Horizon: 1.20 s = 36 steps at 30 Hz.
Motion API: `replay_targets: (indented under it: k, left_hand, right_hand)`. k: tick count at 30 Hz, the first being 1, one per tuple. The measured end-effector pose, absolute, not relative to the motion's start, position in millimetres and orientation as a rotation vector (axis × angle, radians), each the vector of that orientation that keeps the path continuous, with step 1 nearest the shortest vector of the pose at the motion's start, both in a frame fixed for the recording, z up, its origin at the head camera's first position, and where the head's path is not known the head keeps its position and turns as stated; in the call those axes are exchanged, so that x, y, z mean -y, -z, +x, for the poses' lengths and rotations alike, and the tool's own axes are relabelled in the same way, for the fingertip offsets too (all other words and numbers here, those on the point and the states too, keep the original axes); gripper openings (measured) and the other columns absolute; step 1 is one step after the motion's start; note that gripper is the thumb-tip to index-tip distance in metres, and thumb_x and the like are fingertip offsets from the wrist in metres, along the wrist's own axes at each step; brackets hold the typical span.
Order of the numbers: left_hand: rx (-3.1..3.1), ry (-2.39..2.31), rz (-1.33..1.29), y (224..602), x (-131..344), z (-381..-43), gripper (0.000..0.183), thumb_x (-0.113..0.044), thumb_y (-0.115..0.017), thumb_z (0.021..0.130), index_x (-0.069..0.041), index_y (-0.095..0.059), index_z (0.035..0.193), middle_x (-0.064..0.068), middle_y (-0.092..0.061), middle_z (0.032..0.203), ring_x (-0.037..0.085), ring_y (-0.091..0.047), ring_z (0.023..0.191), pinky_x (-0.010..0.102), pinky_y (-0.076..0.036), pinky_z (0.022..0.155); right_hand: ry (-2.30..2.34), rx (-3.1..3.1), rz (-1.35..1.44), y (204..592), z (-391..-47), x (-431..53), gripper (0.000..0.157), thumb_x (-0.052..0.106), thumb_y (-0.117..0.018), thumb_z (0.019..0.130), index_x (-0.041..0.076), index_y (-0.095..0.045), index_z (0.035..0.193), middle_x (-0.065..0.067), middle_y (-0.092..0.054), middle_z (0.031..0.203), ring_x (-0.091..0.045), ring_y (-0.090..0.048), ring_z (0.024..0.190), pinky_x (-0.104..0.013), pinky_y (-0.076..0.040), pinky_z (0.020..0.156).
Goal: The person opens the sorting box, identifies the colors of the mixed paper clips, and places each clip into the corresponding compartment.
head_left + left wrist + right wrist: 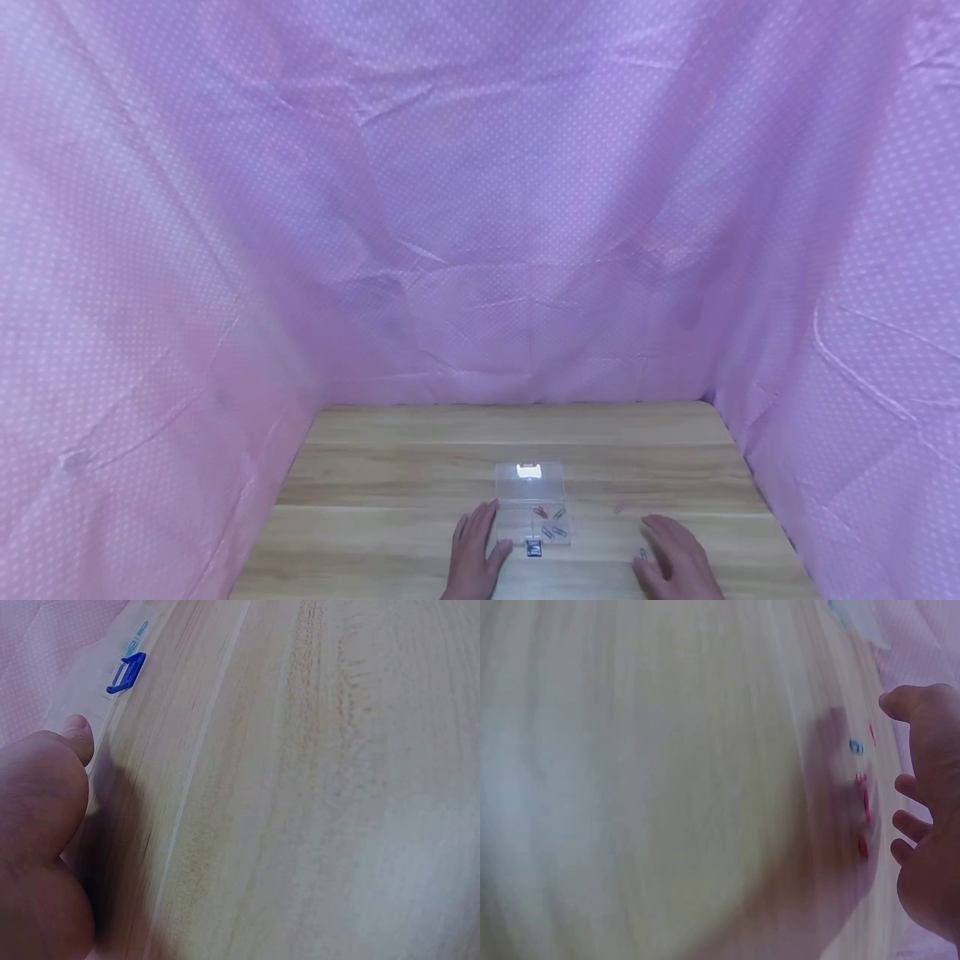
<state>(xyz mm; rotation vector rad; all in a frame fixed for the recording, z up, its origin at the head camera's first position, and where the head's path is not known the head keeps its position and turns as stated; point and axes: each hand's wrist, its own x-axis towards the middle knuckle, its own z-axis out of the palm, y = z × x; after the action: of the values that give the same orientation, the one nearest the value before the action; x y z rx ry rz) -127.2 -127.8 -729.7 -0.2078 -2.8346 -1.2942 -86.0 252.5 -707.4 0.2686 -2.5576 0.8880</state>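
Note:
A clear plastic box lies with its lid swung back on the wooden table, and its blue latch faces front. Several paper clips are in its right-hand compartments. My left hand rests at the box's left side, its thumb touching the front edge; the left wrist view shows that thumb near the blue latch. Off to the right, my right hand hovers with loosely bent fingers above loose clips. A blue clip and red clips lie under it.
Beyond the right hand's fingertips lies a pinkish clip on the wooden table. Pink dotted cloth hangs behind the table and along both its sides.

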Motion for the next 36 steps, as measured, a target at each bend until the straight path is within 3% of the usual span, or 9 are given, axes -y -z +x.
replay_targets:
  k: [9, 15, 18, 20, 22, 26, 29, 32, 36]
  left_hand:
    - [2.806, 1.24, -0.224, 730.1, 127.3, -125.3, 0.07, -0.046, -0.073, 0.106, -0.015, -0.054, 0.166, 0.013, -0.062, 0.167, 0.043, -0.052, 0.159, 0.041, -0.013, 0.141]
    - [2.824, 1.274, -0.224, 729.4, 128.4, -124.5, 0.071, -0.042, -0.075, 0.105, -0.014, -0.053, 0.166, 0.014, -0.061, 0.168, 0.043, -0.051, 0.16, 0.063, -0.019, 0.137]
    - [2.818, 1.239, -0.236, 729.5, 128.3, -125.2, 0.07, -0.044, -0.074, 0.106, -0.016, -0.053, 0.167, 0.014, -0.062, 0.168, 0.043, -0.052, 0.159, 0.059, -0.021, 0.138]
    - [2.819, 1.214, -0.237, 729.5, 128.0, -125.6, 0.07, -0.045, -0.073, 0.106, -0.017, -0.052, 0.167, 0.013, -0.062, 0.168, 0.042, -0.053, 0.159, 0.053, -0.02, 0.139]
    - [2.831, 1.199, -0.232, 728.8, 127.7, -126.3, 0.071, -0.045, -0.073, 0.106, -0.018, -0.052, 0.168, 0.011, -0.061, 0.169, 0.04, -0.052, 0.16, 0.049, -0.018, 0.14]
    - [2.851, 1.194, -0.225, 728.1, 127.1, -127.7, 0.071, -0.042, -0.075, 0.106, -0.016, -0.052, 0.168, 0.011, -0.06, 0.17, 0.039, -0.052, 0.161, 0.054, -0.017, 0.137]
    - [2.857, 1.195, -0.229, 728.0, 127.0, -128.2, 0.071, -0.042, -0.075, 0.106, -0.016, -0.052, 0.168, 0.012, -0.06, 0.17, 0.04, -0.052, 0.161, 0.059, -0.019, 0.136]
    - [2.872, 1.234, -0.223, 727.3, 127.2, -128.7, 0.072, -0.041, -0.075, 0.106, -0.016, -0.05, 0.169, 0.012, -0.058, 0.172, 0.04, -0.049, 0.162, 0.061, -0.017, 0.138]
    - [2.894, 1.294, -0.203, 726.0, 128.1, -129.0, 0.073, -0.038, -0.075, 0.106, -0.015, -0.049, 0.17, 0.012, -0.056, 0.174, 0.04, -0.046, 0.165, 0.061, -0.013, 0.14]
  right_hand:
    - [-0.863, 2.643, 0.142, 710.0, -72.6, -277.8, 0.068, 0.031, -0.098, 0.085, 0.005, -0.072, 0.142, -0.023, -0.074, 0.144, -0.029, -0.048, 0.132, 0.013, 0.004, 0.112]
    - [-0.871, 2.71, 0.091, 717.5, -65.7, -293.8, 0.071, 0.036, -0.097, 0.086, 0.005, -0.069, 0.143, -0.028, -0.07, 0.146, -0.045, -0.058, 0.131, 0.005, 0.005, 0.123]
    - [-0.918, 2.766, 0.043, 716.6, -64.1, -299.8, 0.072, 0.04, -0.095, 0.089, 0.004, -0.067, 0.145, -0.031, -0.067, 0.15, -0.053, -0.058, 0.136, -0.05, -0.023, 0.147]
    - [-0.935, 2.805, 0.01, 715.3, -64.0, -302.8, 0.074, 0.044, -0.094, 0.09, 0.003, -0.067, 0.146, -0.033, -0.065, 0.151, -0.056, -0.057, 0.139, -0.076, -0.043, 0.124]
    - [-0.93, 2.841, -0.023, 714.4, -64.6, -305.2, 0.074, 0.046, -0.094, 0.09, 0.002, -0.068, 0.144, -0.033, -0.066, 0.15, -0.056, -0.058, 0.138, -0.081, -0.049, 0.109]
    - [-0.85, 2.851, -0.066, 716.7, -66.9, -307.2, 0.065, 0.045, -0.095, 0.089, 0.002, -0.076, 0.133, -0.026, -0.071, 0.142, -0.05, -0.063, 0.133, -0.071, -0.055, 0.107]
    - [-0.777, 2.78, -0.059, 721.8, -67.8, -307.2, 0.051, 0.037, -0.099, 0.084, 0.006, -0.082, 0.121, -0.018, -0.076, 0.131, -0.042, -0.067, 0.125, -0.04, -0.056, 0.105]
    - [-0.721, 2.682, -0.033, 727.6, -68.3, -307.2, 0.04, 0.029, -0.104, 0.077, 0.012, -0.085, 0.109, -0.01, -0.078, 0.121, -0.023, -0.066, 0.117, -0.015, -0.045, 0.095]
    - [-0.678, 2.593, 0.015, 734.8, -69.7, -308.4, 0.036, 0.019, -0.106, 0.069, 0.017, -0.085, 0.098, -0.004, -0.077, 0.113, 0.007, -0.052, 0.111, -0.007, -0.041, 0.091]
